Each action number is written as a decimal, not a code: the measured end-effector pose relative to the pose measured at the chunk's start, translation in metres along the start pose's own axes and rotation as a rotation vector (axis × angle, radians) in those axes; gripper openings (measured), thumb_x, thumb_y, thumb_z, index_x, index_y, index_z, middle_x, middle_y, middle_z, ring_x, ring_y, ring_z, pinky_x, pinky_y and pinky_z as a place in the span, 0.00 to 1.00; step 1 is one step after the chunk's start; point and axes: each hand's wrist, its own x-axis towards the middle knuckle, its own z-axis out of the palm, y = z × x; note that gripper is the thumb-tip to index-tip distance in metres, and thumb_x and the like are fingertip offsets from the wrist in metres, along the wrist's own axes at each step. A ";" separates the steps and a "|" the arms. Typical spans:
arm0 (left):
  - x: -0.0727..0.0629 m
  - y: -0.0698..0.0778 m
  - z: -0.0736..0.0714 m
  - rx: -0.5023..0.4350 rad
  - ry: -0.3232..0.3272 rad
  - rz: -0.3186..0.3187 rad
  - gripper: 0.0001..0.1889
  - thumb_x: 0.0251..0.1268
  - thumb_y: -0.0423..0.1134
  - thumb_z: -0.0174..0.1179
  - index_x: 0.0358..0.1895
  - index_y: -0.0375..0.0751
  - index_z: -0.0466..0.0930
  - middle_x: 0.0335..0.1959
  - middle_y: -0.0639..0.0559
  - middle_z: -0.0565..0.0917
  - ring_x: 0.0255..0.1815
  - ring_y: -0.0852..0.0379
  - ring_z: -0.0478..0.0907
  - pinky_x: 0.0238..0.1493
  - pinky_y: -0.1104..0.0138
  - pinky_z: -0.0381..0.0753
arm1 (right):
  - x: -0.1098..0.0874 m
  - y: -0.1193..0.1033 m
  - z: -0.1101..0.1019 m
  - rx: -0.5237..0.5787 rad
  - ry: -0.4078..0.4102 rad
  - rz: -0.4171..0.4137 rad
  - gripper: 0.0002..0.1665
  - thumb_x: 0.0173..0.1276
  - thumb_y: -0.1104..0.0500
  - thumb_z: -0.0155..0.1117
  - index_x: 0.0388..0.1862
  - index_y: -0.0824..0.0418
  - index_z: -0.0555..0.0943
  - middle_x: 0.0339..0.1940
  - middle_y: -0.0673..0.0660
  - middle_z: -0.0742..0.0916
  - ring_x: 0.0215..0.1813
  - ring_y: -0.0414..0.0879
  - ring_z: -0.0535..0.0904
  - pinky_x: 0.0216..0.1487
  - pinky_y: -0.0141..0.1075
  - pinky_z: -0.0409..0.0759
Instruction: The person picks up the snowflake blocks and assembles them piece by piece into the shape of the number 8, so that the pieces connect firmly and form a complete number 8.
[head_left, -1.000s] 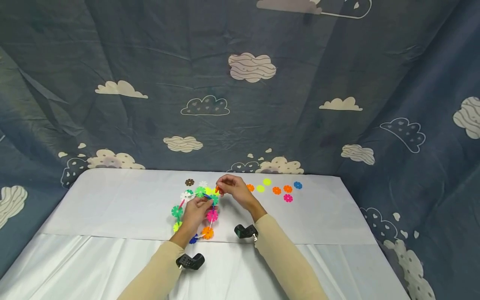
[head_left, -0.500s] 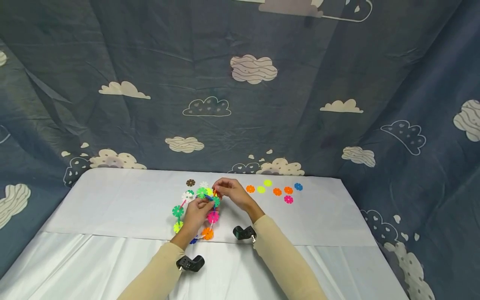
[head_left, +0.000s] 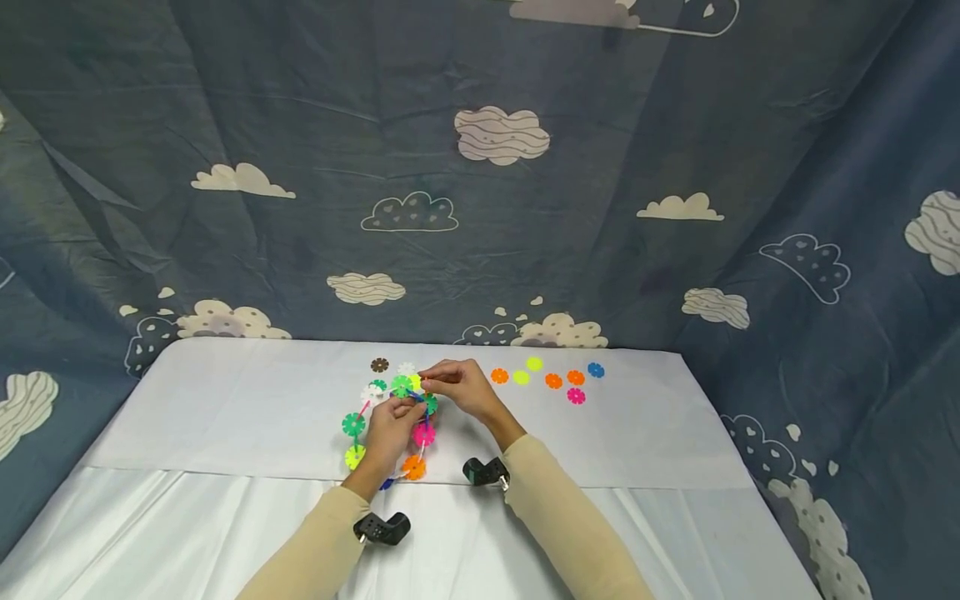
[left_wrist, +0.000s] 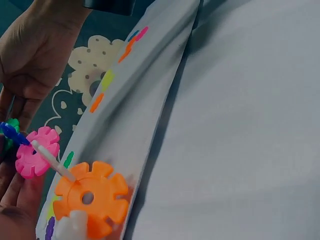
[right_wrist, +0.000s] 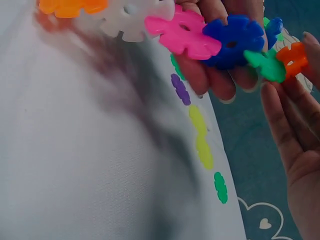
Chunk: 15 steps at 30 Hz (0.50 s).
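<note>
A chain of notched plastic flower discs runs round my left hand, whose fingers grip it near a blue disc. Beside that blue piece the chain carries a pink disc, a white disc and a large orange disc. At its other side a green disc tilts outward. My right hand pinches a small orange disc between thumb and fingers, its edge right at the green disc's rim. In the left wrist view, the right hand hides the small orange disc.
Loose discs lie flat to the right on the white tabletop: orange, yellow, pink and blue. Behind the hands are a brown disc and a white disc. A cloud-patterned curtain hangs at the back.
My right hand has moved left with the small orange disc, bringing it from beside the chain up to the green disc. The left hand stays in place, gripping the chain.
</note>
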 end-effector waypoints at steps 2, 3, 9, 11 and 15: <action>0.000 -0.001 0.000 -0.004 0.004 0.009 0.12 0.66 0.34 0.61 0.43 0.25 0.77 0.39 0.37 0.86 0.32 0.63 0.80 0.28 0.78 0.76 | 0.000 0.002 0.001 -0.007 0.009 -0.028 0.12 0.64 0.73 0.63 0.45 0.81 0.80 0.40 0.73 0.83 0.38 0.38 0.82 0.45 0.33 0.83; -0.001 -0.001 -0.001 -0.003 0.006 0.018 0.12 0.66 0.34 0.61 0.43 0.25 0.77 0.38 0.37 0.86 0.32 0.64 0.80 0.28 0.78 0.76 | 0.000 0.005 0.002 -0.010 0.015 -0.035 0.12 0.64 0.73 0.63 0.44 0.81 0.80 0.39 0.73 0.83 0.38 0.38 0.81 0.45 0.32 0.83; -0.005 -0.003 -0.004 -0.008 -0.006 0.022 0.11 0.67 0.33 0.60 0.42 0.25 0.77 0.36 0.37 0.86 0.24 0.67 0.76 0.17 0.76 0.72 | 0.000 0.029 0.006 -0.022 0.045 -0.003 0.12 0.64 0.70 0.64 0.44 0.79 0.82 0.38 0.68 0.85 0.37 0.38 0.82 0.44 0.34 0.83; -0.006 -0.004 -0.005 -0.014 -0.022 0.025 0.10 0.67 0.33 0.60 0.42 0.25 0.77 0.36 0.38 0.86 0.24 0.67 0.77 0.17 0.75 0.72 | -0.001 0.034 0.006 -0.031 0.052 0.015 0.13 0.64 0.69 0.65 0.44 0.78 0.82 0.38 0.67 0.85 0.37 0.38 0.83 0.44 0.35 0.84; -0.006 -0.008 -0.005 -0.032 -0.045 0.029 0.10 0.67 0.33 0.59 0.42 0.25 0.76 0.35 0.38 0.86 0.28 0.65 0.78 0.21 0.77 0.73 | -0.002 0.039 0.005 -0.054 0.053 0.047 0.13 0.65 0.67 0.65 0.45 0.76 0.82 0.39 0.66 0.86 0.37 0.39 0.83 0.43 0.34 0.83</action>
